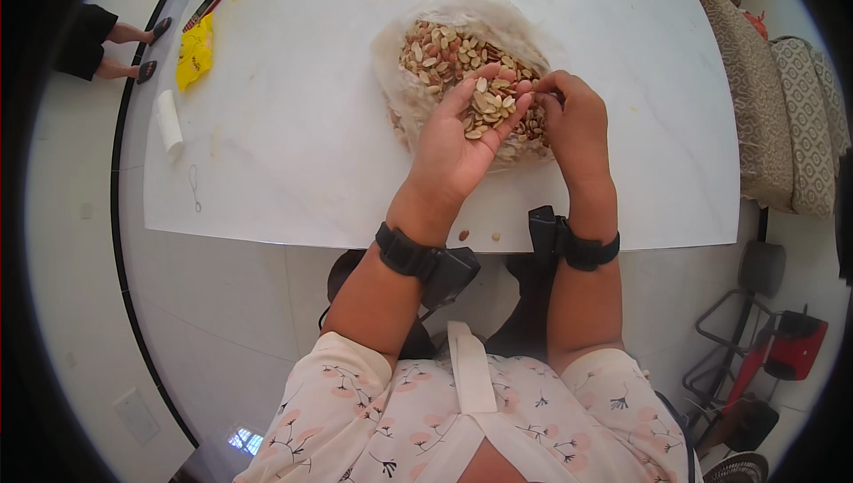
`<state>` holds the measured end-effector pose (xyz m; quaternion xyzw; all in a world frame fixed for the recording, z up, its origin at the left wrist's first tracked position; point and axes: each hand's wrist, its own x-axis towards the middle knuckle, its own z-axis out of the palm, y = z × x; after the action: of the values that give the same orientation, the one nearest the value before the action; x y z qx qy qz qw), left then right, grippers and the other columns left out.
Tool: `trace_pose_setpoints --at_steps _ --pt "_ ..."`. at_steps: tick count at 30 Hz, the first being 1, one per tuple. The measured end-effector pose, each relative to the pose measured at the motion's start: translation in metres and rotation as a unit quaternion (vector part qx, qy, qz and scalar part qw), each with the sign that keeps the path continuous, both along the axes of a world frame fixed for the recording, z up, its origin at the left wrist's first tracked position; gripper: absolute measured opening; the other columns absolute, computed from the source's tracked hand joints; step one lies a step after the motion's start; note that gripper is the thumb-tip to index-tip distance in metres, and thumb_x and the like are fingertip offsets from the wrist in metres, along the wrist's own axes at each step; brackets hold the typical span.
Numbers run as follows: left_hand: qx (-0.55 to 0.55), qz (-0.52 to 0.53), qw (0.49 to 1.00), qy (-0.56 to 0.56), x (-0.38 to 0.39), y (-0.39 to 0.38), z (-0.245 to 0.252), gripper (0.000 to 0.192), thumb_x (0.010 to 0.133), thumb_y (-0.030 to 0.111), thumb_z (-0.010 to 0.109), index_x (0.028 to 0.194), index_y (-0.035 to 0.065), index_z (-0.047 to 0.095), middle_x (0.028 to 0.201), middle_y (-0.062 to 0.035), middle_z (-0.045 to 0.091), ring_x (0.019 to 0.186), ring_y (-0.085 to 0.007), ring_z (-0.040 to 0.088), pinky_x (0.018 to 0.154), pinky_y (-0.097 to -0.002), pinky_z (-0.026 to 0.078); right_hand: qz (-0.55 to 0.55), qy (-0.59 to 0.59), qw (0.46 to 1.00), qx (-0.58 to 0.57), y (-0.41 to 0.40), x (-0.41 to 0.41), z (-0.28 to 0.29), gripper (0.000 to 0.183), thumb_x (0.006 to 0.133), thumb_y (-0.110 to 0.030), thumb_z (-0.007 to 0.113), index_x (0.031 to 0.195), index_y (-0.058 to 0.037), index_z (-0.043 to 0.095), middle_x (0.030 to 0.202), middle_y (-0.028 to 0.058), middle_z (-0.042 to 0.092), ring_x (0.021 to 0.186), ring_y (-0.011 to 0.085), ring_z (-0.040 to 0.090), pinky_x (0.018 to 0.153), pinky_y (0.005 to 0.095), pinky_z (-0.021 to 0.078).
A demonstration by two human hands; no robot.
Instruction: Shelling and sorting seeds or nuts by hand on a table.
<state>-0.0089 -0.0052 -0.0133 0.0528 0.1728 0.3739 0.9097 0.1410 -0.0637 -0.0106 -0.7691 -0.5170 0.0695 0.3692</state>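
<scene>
A clear plastic bag (393, 50) full of nuts (436, 50), which look like peanuts, lies open on the white table (300, 116). My left hand (453, 143) is cupped palm up over the bag's opening and holds a pile of pale nuts (490, 106). My right hand (576, 116) is just to the right, over the bag's right edge, its thumb and forefinger pinched together near the left fingertips. Whether something small sits between them cannot be made out. Two single nuts (464, 235) lie at the table's near edge, between my forearms.
At the table's left are a yellow packet (195, 53), a dark remote-like object (202, 11), a white roll (169, 122) and a thin loop (194, 188). A person (100, 43) stands beyond the left side. Covered seating (753, 96) stands right, with a red and black object (796, 346) below.
</scene>
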Motion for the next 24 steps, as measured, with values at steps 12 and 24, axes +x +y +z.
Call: trace_pose_setpoints --at_steps 12,24 --pt "0.0 0.002 0.999 0.033 0.002 0.0 -0.005 0.032 0.108 0.019 0.037 0.124 0.0018 0.059 0.121 -0.0105 0.063 0.112 -0.0227 0.061 0.102 -0.0416 0.053 0.114 0.063 0.975 0.182 0.009 -0.03 0.018 0.008 0.083 0.002 0.067 0.089 -0.002 0.066 0.09 0.0116 0.067 0.086 0.0286 0.065 0.073 0.037 0.0531" --pt "-0.017 -0.001 1.0 -0.02 0.001 0.001 -0.006 0.028 0.106 0.017 0.043 0.119 -0.0036 0.058 0.113 -0.0161 0.063 0.111 -0.0295 0.062 0.1 -0.0398 0.056 0.034 -0.038 0.998 0.026 -0.001 -0.008 -0.003 0.018 0.08 0.0 0.07 0.097 -0.002 0.068 0.099 0.0146 0.068 0.096 0.0356 0.061 0.083 0.0428 0.0515"
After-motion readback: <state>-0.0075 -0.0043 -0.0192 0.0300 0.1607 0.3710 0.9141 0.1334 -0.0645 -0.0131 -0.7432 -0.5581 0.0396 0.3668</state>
